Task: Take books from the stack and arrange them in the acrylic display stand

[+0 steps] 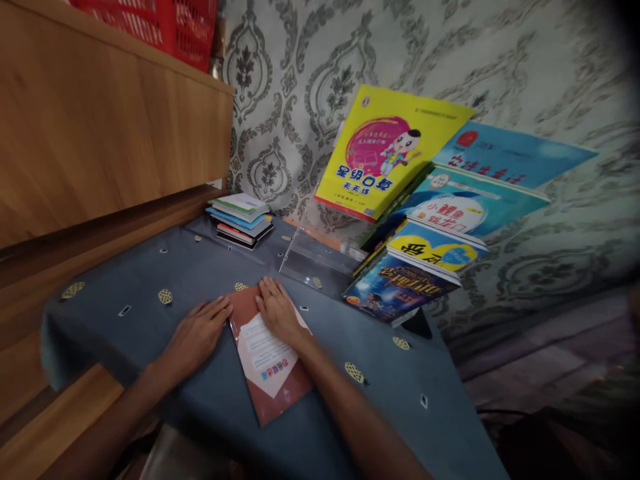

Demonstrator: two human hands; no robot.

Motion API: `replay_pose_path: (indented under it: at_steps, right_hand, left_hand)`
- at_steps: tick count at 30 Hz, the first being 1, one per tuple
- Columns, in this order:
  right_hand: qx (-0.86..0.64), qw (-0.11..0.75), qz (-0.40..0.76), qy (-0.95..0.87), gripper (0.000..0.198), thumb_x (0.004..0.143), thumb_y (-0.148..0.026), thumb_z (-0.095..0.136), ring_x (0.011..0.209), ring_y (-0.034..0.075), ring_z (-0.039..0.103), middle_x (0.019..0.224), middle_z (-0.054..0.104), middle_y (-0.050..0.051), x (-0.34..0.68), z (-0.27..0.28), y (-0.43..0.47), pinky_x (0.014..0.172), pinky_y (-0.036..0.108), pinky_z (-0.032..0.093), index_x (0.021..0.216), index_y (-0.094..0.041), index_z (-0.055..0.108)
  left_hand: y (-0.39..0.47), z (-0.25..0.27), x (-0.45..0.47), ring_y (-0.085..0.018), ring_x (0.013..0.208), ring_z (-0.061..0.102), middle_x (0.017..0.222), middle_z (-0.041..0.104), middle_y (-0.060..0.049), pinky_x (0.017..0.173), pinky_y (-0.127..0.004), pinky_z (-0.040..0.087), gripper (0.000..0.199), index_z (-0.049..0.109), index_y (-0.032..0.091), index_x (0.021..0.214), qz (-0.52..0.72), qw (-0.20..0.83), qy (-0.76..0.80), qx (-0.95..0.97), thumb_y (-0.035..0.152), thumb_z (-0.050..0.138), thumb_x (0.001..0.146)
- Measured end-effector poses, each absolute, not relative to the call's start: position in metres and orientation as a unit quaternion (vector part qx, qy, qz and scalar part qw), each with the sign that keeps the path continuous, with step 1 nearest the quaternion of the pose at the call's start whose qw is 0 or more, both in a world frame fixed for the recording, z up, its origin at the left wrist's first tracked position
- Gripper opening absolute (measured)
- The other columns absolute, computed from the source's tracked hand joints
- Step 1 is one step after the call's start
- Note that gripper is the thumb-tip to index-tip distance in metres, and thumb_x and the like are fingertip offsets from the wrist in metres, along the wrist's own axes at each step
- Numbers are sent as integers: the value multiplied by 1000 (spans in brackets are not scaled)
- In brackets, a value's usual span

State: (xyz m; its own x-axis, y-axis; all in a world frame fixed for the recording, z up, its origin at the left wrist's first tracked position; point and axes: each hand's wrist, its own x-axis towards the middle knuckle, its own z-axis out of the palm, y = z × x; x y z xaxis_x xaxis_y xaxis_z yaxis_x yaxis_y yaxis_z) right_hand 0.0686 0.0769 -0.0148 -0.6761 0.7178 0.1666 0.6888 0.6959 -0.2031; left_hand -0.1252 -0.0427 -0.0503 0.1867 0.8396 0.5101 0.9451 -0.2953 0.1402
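A brown book point(287, 393) with a pale panel of print lies flat on the blue tablecloth in front of me. Resting on its upper right part is my right hand point(278, 310), palm down with the fingers stretched out. My left hand point(203, 333) lies flat on the cloth, its fingertips touching the book's upper left edge. Neither hand grips anything. The right forearm covers part of the book's right side.
At the back left stands a small stack of books point(241, 217). A clear acrylic stand point(315, 260) and a yellow workbook point(400, 150) are beyond my hands. Several upright books point(403, 283) fill the rack at right. A wooden cabinet point(115, 127) overhangs the left, with a red basket point(185, 30) above.
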Motion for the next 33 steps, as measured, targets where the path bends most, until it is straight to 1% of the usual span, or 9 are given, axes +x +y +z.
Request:
replay_pose_path:
  at_steps: [7, 11, 15, 18, 20, 22, 24, 29, 33]
  right_hand:
    - [-460, 126, 50, -878, 54, 105, -30, 28, 147, 30, 36, 156, 41, 22, 119, -32, 73, 119, 53, 34, 150, -3, 42]
    - [-450, 175, 14, -875, 52, 106, -32, 30, 146, 27, 38, 156, 44, 15, 148, -51, 50, 118, 53, 38, 155, -15, 37]
    - [-453, 214, -12, -865, 53, 105, -30, 35, 144, 27, 42, 155, 46, 11, 159, -61, 37, 115, 51, 44, 158, -21, 32]
    - [-448, 222, -29, -865, 61, 104, -26, 36, 143, 27, 43, 158, 42, 8, 160, -61, 36, 113, 51, 47, 162, -27, 15]
    - [-443, 219, -39, -869, 67, 104, -25, 38, 143, 28, 44, 159, 40, 8, 162, -62, 38, 111, 50, 49, 162, -29, 5]
    - [-443, 215, -49, -869, 72, 103, -24, 40, 141, 29, 45, 158, 40, 9, 166, -67, 40, 108, 49, 52, 161, -28, 0]
    - [-443, 211, -60, -869, 76, 101, -25, 44, 138, 30, 49, 156, 43, 10, 172, -77, 42, 105, 48, 55, 161, -28, -4]
    - [-497, 216, -84, -836, 77, 101, -25, 42, 136, 32, 51, 154, 46, 11, 188, -100, 25, 102, 50, 56, 159, -28, -9]
    - [-514, 218, -93, -825, 79, 100, -22, 44, 136, 33, 52, 152, 48, 13, 209, -101, 6, 103, 52, 55, 160, -27, -8]
  left_hand:
    - [-43, -53, -123, -22, 130, 59, 141, 61, -11, 107, -42, 46, 58, 63, 18, 135, -218, 111, -584, -774, 4, 36, 86]
    - [-43, -53, -125, -24, 130, 59, 143, 59, -11, 105, -41, 46, 63, 61, 16, 137, -210, 130, -569, -784, 1, 36, 82]
    - [-38, -61, -132, -23, 126, 62, 142, 61, -9, 101, -39, 49, 68, 59, 20, 140, -195, 154, -544, -802, 0, 37, 79]
    - [-28, -79, -137, -24, 118, 67, 135, 66, -7, 93, -36, 51, 61, 54, 25, 145, -231, 201, -498, -812, 11, 41, 88]
    - [-20, -96, -140, -24, 113, 69, 133, 68, -5, 90, -34, 52, 57, 41, 27, 154, -277, 225, -469, -808, 27, 40, 97]
    - [-11, -111, -141, -24, 111, 69, 133, 68, -5, 88, -33, 52, 63, 28, 25, 159, -305, 232, -468, -796, 42, 39, 100]
    - [-1, -122, -142, -24, 111, 70, 133, 68, -5, 89, -33, 51, 70, 22, 25, 161, -310, 233, -465, -796, 50, 41, 99]
    - [19, -109, -136, -24, 113, 70, 140, 61, -6, 88, -33, 53, 70, 21, 25, 161, -297, 233, -403, -834, 48, 44, 99]
    - [22, -74, -116, -22, 124, 64, 149, 50, -6, 95, -28, 54, 69, 26, 28, 159, -238, 157, -396, -873, 45, 53, 98]
